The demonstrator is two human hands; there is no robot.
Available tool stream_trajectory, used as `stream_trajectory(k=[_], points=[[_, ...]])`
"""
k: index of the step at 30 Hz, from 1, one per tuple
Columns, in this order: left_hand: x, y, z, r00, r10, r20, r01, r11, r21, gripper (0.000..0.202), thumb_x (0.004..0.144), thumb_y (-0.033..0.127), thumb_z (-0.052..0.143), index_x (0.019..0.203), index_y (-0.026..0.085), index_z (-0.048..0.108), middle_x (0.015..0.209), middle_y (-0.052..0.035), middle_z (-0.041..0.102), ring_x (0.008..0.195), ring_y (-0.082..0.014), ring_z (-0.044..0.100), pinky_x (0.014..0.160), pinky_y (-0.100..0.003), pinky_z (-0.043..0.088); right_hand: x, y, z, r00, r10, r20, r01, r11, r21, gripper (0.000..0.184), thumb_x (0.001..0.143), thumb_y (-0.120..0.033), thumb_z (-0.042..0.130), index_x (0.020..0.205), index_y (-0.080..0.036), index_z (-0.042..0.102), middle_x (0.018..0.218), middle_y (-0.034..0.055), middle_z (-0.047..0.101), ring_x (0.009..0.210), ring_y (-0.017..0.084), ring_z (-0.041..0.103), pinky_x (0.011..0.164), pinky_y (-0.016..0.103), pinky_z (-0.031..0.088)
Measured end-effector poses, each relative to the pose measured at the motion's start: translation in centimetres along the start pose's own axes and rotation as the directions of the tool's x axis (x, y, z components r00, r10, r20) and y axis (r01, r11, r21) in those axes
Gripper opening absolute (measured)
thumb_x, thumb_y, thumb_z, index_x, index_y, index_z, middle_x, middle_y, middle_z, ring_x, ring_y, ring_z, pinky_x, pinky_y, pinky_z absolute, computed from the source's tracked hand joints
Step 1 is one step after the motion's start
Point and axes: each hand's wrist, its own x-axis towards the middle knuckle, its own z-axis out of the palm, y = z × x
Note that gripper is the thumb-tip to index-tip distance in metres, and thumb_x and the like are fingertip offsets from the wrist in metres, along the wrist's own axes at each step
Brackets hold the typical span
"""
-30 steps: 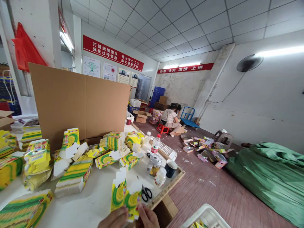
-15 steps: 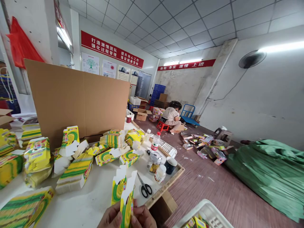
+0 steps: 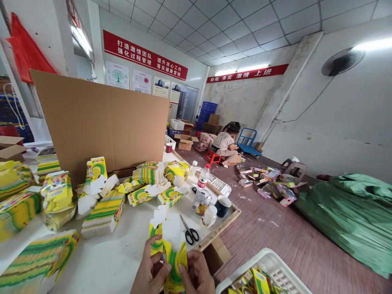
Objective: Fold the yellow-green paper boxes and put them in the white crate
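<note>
White tabletop (image 3: 104, 263), stacked cartons (image 3: 39, 257) at left. Left hand (image 3: 151, 269) and right hand (image 3: 199, 269) pinch one yellow-green carton (image 3: 176, 259) at the near side, fingers closed on it. Looks like a shaping step; next move probably calls for folding. Swirl print, white flaps up. White basket (image 3: 283, 267) right.

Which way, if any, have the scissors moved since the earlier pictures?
No, the scissors have not moved: they lie at the same spot beside the white bottle, near the table's wooden edge.

place: workshop | evidence: slogan banner (image 3: 145, 55), stacked blue crates (image 3: 207, 114), platform trolley (image 3: 249, 149), bundled yellow cartons (image 3: 102, 214), worktable (image 3: 113, 261)
</note>
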Motion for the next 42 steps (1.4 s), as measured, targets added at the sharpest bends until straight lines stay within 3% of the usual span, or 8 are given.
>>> stream_trajectory(k=[4, 10, 13, 19, 25, 30, 35, 42], points=[[-0.3, 0.2, -0.9, 0.978, 0.004, 0.208, -0.002, 1.0, -0.009, 0.076, 0.082, 0.051, 0.071, 0.142, 0.026, 0.032, 0.106, -0.0114, 0.072, 0.091, -0.0234, 0.069, 0.082, -0.035, 0.051, 0.2, -0.3, -0.9, 0.992, -0.091, 0.085, 0.084, 0.993, 0.082, 0.066, 0.079, -0.062, 0.067, 0.131, -0.025, 0.054, 0.098, 0.006, 0.071, 0.055, 0.012, 0.055, 0.051, 0.023, 0.045], [-0.5, 0.9, -1.8, 0.899, -0.143, 0.413, 0.116, 0.989, 0.088, 0.053, 0.079, 0.048, 0.075, 0.121, 0.024, 0.054, 0.087, -0.0046, 0.069, 0.06, -0.0106, 0.056, 0.054, -0.02, 0.035, 0.8, -1.8, -2.5, 0.94, -0.059, 0.336, 0.035, 0.996, 0.077, 0.039, 0.09, -0.059, 0.056, 0.094, -0.021, 0.064, 0.071, 0.0009, 0.061, 0.066, 0.016, 0.055, 0.061, 0.025, 0.045], [-0.6, 0.4, -2.2, 0.91, -0.16, 0.382, 0.12, 0.985, 0.125, 0.065, 0.079, 0.052, 0.074, 0.133, 0.029, 0.045, 0.093, -0.0056, 0.069, 0.061, -0.0121, 0.06, 0.054, -0.021, 0.036, 0.9, -2.2, -2.8, 0.946, -0.06, 0.318, 0.069, 0.997, -0.018, 0.035, 0.092, -0.052, 0.057, 0.08, -0.02, 0.064, 0.072, 0.0018, 0.061, 0.069, 0.017, 0.056, 0.065, 0.026, 0.045], [-0.6, 0.5, -2.2, 0.941, -0.172, 0.29, 0.121, 0.975, 0.188, 0.071, 0.078, 0.052, 0.074, 0.139, 0.028, 0.047, 0.109, -0.0109, 0.071, 0.074, -0.0222, 0.069, 0.068, -0.033, 0.052, 1.0, -2.2, -2.7, 0.997, -0.031, 0.077, 0.023, 0.994, 0.106, 0.049, 0.086, -0.06, 0.059, 0.118, -0.023, 0.063, 0.099, 0.01, 0.071, 0.069, 0.02, 0.062, 0.061, 0.03, 0.052], [-0.8, 1.5, -1.2, 0.966, -0.107, 0.237, 0.018, 0.936, 0.35, 0.056, 0.086, 0.047, 0.065, 0.136, 0.023, 0.055, 0.103, -0.0095, 0.074, 0.083, -0.0234, 0.07, 0.079, -0.033, 0.054, 1.1, -4.1, -2.9, 0.932, 0.092, 0.351, -0.116, 0.992, 0.046, 0.051, 0.079, -0.059, 0.068, 0.113, -0.021, 0.069, 0.069, 0.002, 0.069, 0.066, 0.02, 0.064, 0.063, 0.03, 0.051], [-1.1, 1.3, -0.7, 0.941, -0.112, 0.318, 0.028, 0.966, 0.258, 0.057, 0.089, 0.045, 0.063, 0.142, 0.027, 0.049, 0.121, -0.0123, 0.071, 0.103, -0.0267, 0.069, 0.091, -0.038, 0.051, 1.0, -3.7, -2.3, 0.961, 0.11, 0.254, -0.051, 0.972, -0.228, 0.04, 0.081, -0.041, 0.067, 0.116, -0.024, 0.066, 0.07, 0.0015, 0.073, 0.065, 0.021, 0.066, 0.062, 0.028, 0.05], [-0.7, 1.9, -0.2, 0.932, -0.107, 0.348, 0.1, 0.994, 0.037, 0.063, 0.083, 0.041, 0.073, 0.139, 0.026, 0.051, 0.118, -0.0138, 0.072, 0.098, -0.0276, 0.071, 0.084, -0.039, 0.053, 1.0, -3.1, -2.5, 0.953, 0.122, 0.277, -0.007, 0.924, -0.383, 0.056, 0.08, -0.041, 0.067, 0.131, -0.019, 0.062, 0.048, -0.0058, 0.057, 0.047, 0.017, 0.054, 0.052, 0.025, 0.041], [-0.3, 0.9, 0.8, 0.92, -0.123, 0.373, 0.076, 0.987, 0.14, 0.058, 0.082, 0.04, 0.073, 0.134, 0.023, 0.055, 0.112, -0.0128, 0.075, 0.085, -0.024, 0.073, 0.081, -0.037, 0.056, 1.2, -3.3, -3.6, 0.976, -0.03, 0.216, 0.069, 0.982, -0.173, 0.038, 0.091, -0.05, 0.053, 0.113, -0.025, 0.073, 0.113, 0.0091, 0.075, 0.105, 0.025, 0.069, 0.092, 0.032, 0.053]])
